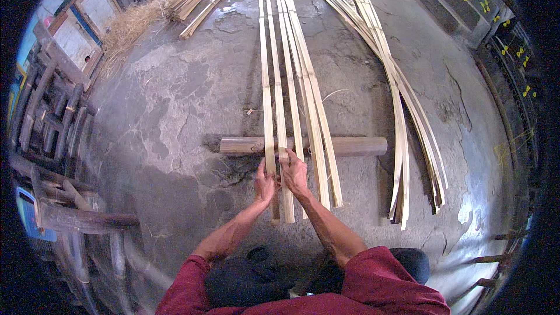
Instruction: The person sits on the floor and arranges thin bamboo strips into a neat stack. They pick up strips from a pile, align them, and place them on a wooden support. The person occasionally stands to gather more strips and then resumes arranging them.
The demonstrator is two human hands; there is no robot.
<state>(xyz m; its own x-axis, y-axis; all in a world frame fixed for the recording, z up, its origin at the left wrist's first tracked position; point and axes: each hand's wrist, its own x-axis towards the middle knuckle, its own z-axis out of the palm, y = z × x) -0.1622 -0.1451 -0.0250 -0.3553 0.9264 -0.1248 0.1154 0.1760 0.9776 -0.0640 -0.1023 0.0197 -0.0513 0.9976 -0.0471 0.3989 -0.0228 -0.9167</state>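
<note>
Supervisor: "What is on record, largest first?"

Inspector: "A cracked concrete floor [175,81]. On it, pale central strips [307,76] extend toward 12 o'clock; a right bundle [392,76] crosses itself at 2. Under the central strips, a brown pole [359,146] lies from 9 to 3."

Supervisor: "The hands?"

Inspector: "Both at 6 o'clock, just below the pole. The left hand [265,183] is curled around the leftmost strip [265,81], near its lower end. The right hand [294,173], fingers bent, is at the second strip [277,81]; its hold cannot be confirmed."

Supervisor: "Step in hand?"

Inspector: "Apparently, working the leftmost strip across the pole. The next move would call for a steady left grip."

Supervisor: "Obscured?"

Inspector: "Most fingertips, and whatever lies between the palms. The upper edge cuts off a far pile [220,3] at 11."
</note>
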